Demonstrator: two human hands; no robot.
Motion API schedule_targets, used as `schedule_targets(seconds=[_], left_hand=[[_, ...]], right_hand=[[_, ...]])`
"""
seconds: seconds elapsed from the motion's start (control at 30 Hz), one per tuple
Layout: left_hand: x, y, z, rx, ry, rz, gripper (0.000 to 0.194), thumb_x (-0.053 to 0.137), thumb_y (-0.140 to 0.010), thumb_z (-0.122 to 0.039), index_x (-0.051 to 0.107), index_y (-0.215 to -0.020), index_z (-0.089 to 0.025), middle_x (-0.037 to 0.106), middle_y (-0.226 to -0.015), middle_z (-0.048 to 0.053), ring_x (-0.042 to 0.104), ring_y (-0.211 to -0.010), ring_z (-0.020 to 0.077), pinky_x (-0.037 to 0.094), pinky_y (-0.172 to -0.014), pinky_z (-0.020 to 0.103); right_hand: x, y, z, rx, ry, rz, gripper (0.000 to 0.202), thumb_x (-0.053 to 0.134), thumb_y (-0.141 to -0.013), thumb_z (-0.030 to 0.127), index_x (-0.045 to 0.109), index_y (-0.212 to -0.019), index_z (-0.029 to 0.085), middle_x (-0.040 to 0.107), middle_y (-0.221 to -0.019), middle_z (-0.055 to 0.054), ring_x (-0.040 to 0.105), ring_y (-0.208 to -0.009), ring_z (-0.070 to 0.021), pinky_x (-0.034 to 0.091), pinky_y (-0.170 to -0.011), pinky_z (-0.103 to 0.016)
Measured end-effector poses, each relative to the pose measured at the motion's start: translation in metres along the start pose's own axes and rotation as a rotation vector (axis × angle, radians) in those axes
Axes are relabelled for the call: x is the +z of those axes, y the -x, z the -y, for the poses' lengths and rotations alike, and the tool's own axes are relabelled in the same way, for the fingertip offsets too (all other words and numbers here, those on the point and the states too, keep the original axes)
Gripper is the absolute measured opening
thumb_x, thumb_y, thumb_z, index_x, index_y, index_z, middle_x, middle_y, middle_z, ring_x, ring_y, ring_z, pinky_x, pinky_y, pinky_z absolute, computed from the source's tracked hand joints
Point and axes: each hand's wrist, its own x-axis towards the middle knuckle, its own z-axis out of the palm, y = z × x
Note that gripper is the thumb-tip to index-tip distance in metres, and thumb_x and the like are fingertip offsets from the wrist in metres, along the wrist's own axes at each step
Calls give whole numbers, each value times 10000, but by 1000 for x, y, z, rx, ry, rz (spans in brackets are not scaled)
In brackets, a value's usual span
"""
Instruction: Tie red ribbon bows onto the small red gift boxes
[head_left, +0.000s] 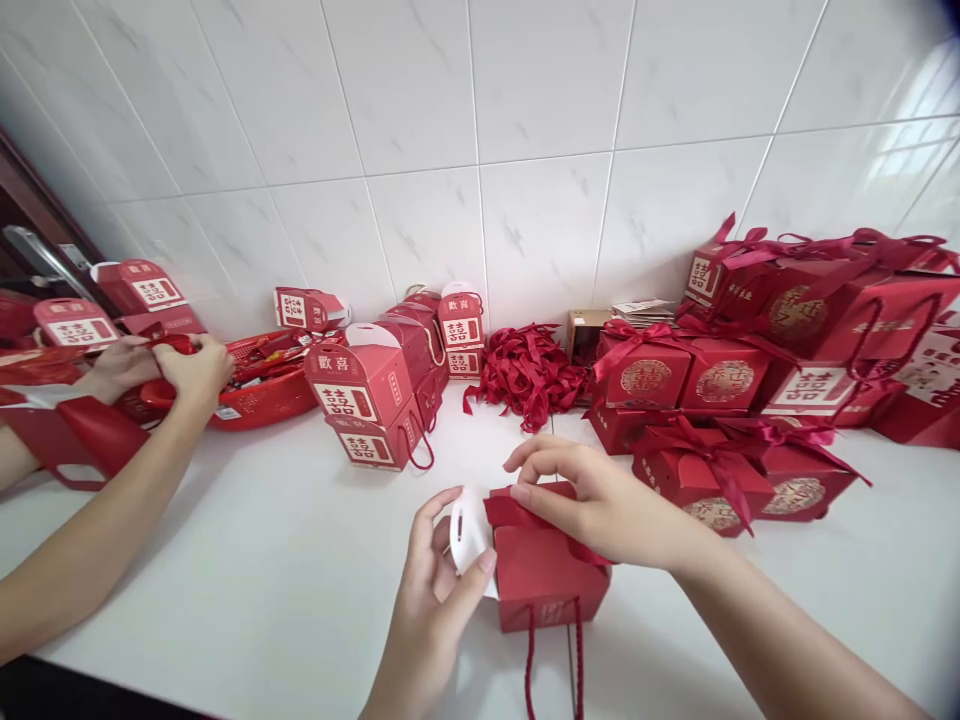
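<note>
A small red gift box (551, 575) with red cord handles stands on the white table in front of me. My left hand (442, 570) grips its raised flap (469, 530), white inside with a slot, between thumb and fingers. From the right, my right hand (566, 490) reaches over the box top, fingers bent and pressed on a red ribbon (517, 512) that lies across it. Part of the ribbon hangs out under the palm. My right fingertips are partly hidden behind the hand.
Behind lies a heap of red ribbons (532, 375). Ribbon-tied boxes (712, 385) are stacked at the right, untied boxes (367, 400) left of centre. At far left a co-worker's hands (191, 365) handle something red by a red basket (262, 410). A tiled wall (540, 220) closes the back.
</note>
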Motion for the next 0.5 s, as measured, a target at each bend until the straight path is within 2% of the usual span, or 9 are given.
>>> schedule_targets(seconds=[0.13, 0.3, 0.5], left_hand=[[7, 3, -4, -47, 62, 28, 510, 630, -791, -377, 392, -1232, -285, 621, -1040, 48, 642, -941, 205, 529, -814, 298], [16, 6, -11, -96, 217, -37, 563, 688, -728, -381, 425, -1216, -284, 634, -1033, 36, 620, -983, 222, 507, -801, 287], [19, 8, -13, -108, 257, -3, 555, 698, -723, -372, 424, -1195, -275, 622, -1003, 38, 612, -972, 227, 486, -850, 319]], right_hand=[[9, -3, -6, 17, 119, -1, 203, 534, -875, 323, 610, -750, 183, 580, -1151, -56, 550, -1037, -177, 386, -950, -343], [6, 2, -1, 24, 153, 63, 190, 540, -875, 304, 659, -761, 210, 571, -1186, -36, 557, -1063, -172, 388, -938, -320], [3, 2, 3, 54, 193, 116, 185, 555, -862, 277, 674, -735, 213, 581, -1165, -38, 538, -1114, -186, 372, -957, -324]])
